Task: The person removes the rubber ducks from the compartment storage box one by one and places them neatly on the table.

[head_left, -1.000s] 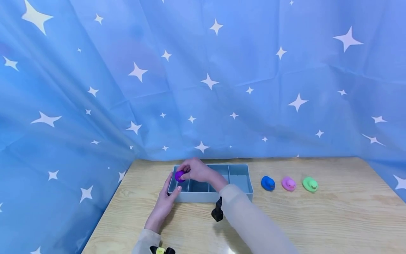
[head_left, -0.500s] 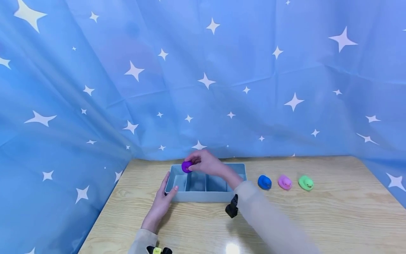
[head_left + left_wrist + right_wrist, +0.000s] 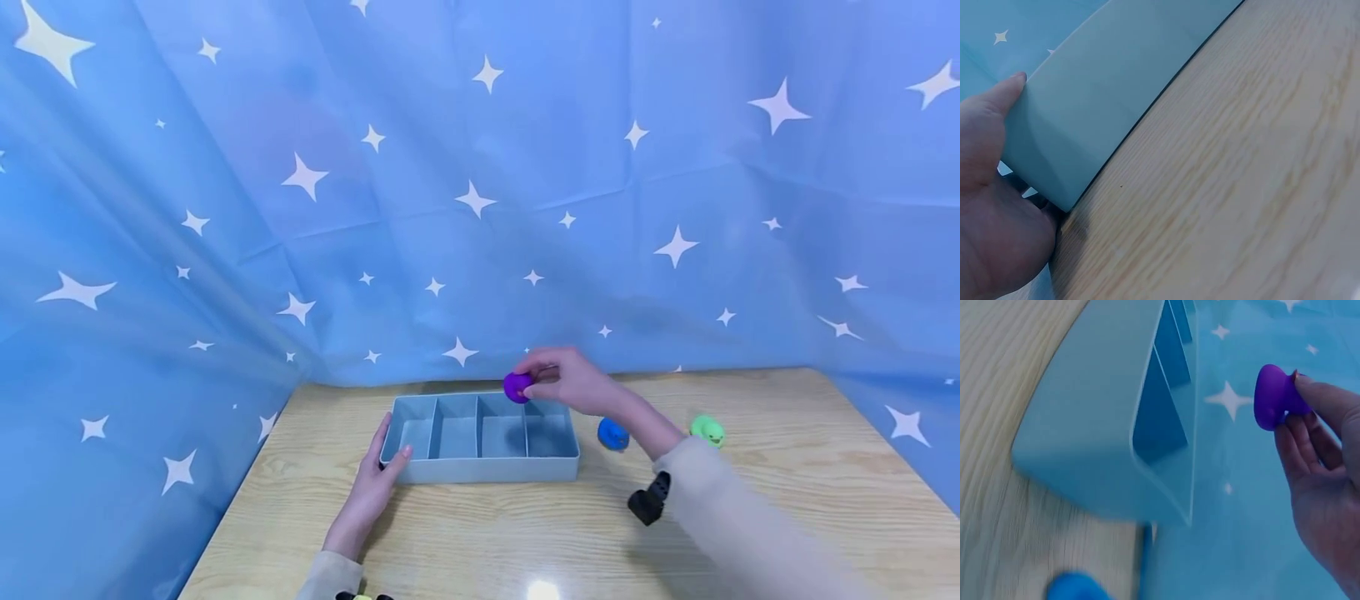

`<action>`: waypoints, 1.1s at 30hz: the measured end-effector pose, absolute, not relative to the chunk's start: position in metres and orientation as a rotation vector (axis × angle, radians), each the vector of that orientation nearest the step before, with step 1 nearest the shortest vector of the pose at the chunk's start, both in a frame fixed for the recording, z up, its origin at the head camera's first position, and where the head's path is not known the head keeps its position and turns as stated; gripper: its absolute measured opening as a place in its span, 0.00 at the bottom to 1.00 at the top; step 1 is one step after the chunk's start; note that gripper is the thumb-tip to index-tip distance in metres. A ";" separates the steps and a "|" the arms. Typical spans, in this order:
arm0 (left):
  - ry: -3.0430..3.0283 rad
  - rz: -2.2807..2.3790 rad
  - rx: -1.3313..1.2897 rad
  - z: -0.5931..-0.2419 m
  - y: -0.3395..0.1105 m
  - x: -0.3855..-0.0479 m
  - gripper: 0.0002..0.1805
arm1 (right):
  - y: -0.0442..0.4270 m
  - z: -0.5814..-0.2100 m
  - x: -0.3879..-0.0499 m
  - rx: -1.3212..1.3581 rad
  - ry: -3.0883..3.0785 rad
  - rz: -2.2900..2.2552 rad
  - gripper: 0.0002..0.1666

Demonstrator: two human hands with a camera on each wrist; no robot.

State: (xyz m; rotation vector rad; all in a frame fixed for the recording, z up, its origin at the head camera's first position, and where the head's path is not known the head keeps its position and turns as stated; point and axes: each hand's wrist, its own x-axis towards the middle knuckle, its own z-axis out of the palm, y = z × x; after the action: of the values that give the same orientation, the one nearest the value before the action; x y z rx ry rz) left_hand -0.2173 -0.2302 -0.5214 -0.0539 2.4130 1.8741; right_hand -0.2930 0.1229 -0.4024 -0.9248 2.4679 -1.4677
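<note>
In the head view, a purple rubber duck [image 3: 517, 387] is pinched between the thumb and fingers of my right hand [image 3: 577, 383], above the back of the two right-hand compartments. The right wrist view shows the rounded underside of the duck [image 3: 1272, 397] away from the palm. A grey-blue divided box [image 3: 487, 471] stands on the table, its row of compartments bare. My left hand [image 3: 367, 492] rests against the box's left end, fingers straight along the end wall and thumb at the front rim. In the left wrist view the thumb [image 3: 1007, 94] touches the front wall.
To the right of the box sit a blue duck [image 3: 613, 434] and a green duck [image 3: 707, 430] on the wooden table [image 3: 480, 542]. My right forearm covers the spot between them. A blue star-patterned cloth [image 3: 420, 242] hangs behind and on the left.
My right hand has lifted the purple duck from the leftmost compartment and carried it rightward over the box. The pink duck is now hidden by the right forearm. My left hand stays at the box.
</note>
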 end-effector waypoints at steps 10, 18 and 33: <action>2.421 1.851 -0.068 -0.520 -0.231 -0.218 0.42 | 0.198 -0.401 -0.272 -0.765 2.548 -1.528 0.16; 2.398 1.882 -0.039 -0.523 -0.231 -0.219 0.41 | 0.248 -0.405 -0.256 -0.703 2.673 -1.491 0.19; 2.373 1.901 -0.019 -0.522 -0.231 -0.217 0.44 | 0.325 -0.415 -0.240 -0.586 2.868 -1.385 0.21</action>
State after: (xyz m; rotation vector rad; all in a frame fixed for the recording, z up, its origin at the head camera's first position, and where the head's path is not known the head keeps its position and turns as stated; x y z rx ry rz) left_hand -0.2175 -0.2307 -0.5221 -0.0191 2.3731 1.9006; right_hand -0.2401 0.3255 -0.4149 -0.5857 2.8681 -1.3852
